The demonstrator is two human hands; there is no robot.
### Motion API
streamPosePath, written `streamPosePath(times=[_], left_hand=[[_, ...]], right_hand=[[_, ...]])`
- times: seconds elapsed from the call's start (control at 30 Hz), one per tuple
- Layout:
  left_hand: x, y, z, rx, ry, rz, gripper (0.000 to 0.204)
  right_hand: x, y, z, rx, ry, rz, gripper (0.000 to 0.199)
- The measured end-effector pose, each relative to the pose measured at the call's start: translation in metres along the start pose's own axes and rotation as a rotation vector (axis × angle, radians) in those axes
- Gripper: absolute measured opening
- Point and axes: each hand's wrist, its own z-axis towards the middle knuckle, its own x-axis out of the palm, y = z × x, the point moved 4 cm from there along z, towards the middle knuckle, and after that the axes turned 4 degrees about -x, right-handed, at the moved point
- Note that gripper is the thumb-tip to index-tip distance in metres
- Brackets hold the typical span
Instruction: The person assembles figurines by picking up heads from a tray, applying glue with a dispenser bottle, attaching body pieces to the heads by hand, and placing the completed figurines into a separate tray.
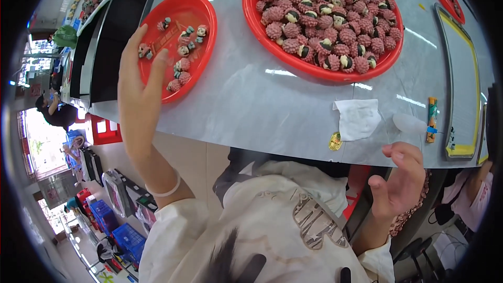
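Observation:
My left hand (140, 86) reaches over a small red oval tray (205, 47) on the left, thumb and fingers spread apart. Between them shows a small pink-and-white figurine (145, 51), which does not look gripped. Several more little figurines (183, 51) with pink knobbly, pale and bluish parts lie in this tray. At the table's front edge on the right, my right hand (401, 178) is raised with loosely bent fingers, thumb apart, and nothing in it. A large red tray (314, 72) heaped with pink knobbly pieces (335, 21) stands at the far middle.
A white cloth (359, 119), a small gold piece (335, 141), a whitish translucent object (409, 123) and an orange-and-green stick (432, 119) lie on the grey table (236, 99). To the right is a yellow-edged frame (461, 84). Another person's arm (477, 181) shows at far right.

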Motion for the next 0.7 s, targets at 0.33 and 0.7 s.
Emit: streamPosePath(times=[0.33,0.7], left_hand=[[0.091,-0.089,0.029,0.511,0.412,-0.110,0.017],[0.103,-0.101,0.030,0.660,0.364,0.083,0.013]], right_hand=[[0.001,0.004,0.004,0.016,0.071,-0.034,0.018],[-0.048,-0.021,-0.021,0.259,-0.228,-0.127,0.023]])
